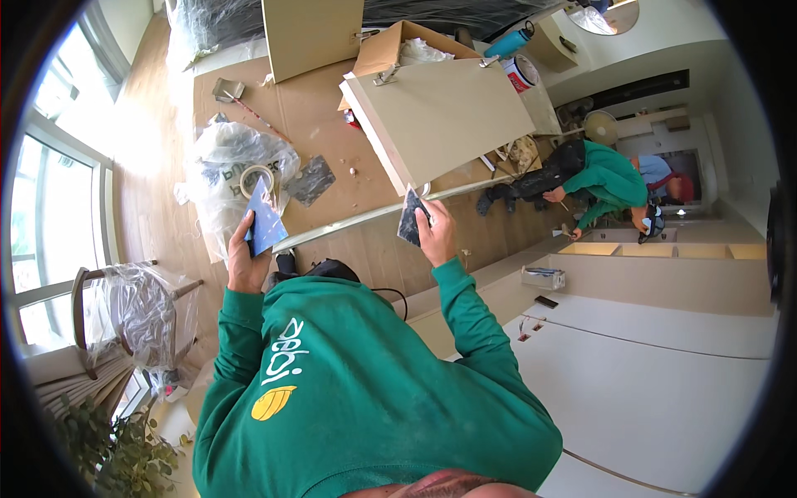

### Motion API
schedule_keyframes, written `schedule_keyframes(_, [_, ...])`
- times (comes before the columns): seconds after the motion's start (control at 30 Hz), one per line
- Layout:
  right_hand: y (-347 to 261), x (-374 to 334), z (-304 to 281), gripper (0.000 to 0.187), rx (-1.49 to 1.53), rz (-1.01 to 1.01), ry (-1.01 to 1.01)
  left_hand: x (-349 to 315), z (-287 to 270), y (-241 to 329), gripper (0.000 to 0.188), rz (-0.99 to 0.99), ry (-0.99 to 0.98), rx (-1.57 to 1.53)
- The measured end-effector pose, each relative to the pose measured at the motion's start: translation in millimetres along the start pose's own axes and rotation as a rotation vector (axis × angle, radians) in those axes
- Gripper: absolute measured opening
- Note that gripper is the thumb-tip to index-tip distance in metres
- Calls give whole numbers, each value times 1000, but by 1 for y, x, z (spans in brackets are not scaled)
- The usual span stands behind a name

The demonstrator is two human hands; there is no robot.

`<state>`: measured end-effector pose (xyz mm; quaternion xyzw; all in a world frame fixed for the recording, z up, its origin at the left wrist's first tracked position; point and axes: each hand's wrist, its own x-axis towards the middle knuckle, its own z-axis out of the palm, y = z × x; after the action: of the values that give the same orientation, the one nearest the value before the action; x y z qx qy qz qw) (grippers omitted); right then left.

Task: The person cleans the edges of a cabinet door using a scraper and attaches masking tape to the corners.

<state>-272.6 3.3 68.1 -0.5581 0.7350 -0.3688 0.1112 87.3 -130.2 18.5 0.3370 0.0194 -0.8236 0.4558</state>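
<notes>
My left hand (pixel 247 262) is closed on the edge of a flat blue plate (pixel 265 226), whitish smears on its face, that looks like a putty spreader. It is held above the near edge of the cardboard-covered table (pixel 332 212). My right hand (pixel 438 236) pinches a smaller dark, smeared scraper (pixel 409 222) with a pale edge, close to the corner of a beige cabinet door (pixel 448 116). Between thin plastic sheeting (pixel 220 153) and my left hand, a tape roll (pixel 244 179) is partly hidden by the blue plate. A grey speckled flat plate (pixel 310 180) lies on the cardboard.
Farther back are a small tray (pixel 228 90), a thin stick (pixel 261 119), an open cardboard box (pixel 386 51), a blue bottle (pixel 510 39) and a paint bucket (pixel 520 73). At right a co-worker in green (pixel 610 178) crouches. A plastic-wrapped chair (pixel 141 311) stands left.
</notes>
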Motion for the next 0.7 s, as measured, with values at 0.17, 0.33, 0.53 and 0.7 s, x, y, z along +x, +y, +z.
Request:
schedule_keyframes(0.17, [0,6,10,30,-48,15,8,-2,-17,2,29,19,35,-38])
schedule_keyframes(0.33, [-8,19,16,27,-105,6,42,-3,-20,7,26,39,52,-85])
schedule_keyframes(0.53, [-20,46,23,28,-132,-25,32,1,-30,19,26,76,29,-94])
schedule_keyframes(0.7, [-13,67,34,29,-193,-71,37,1,-27,30,26,93,41,-104])
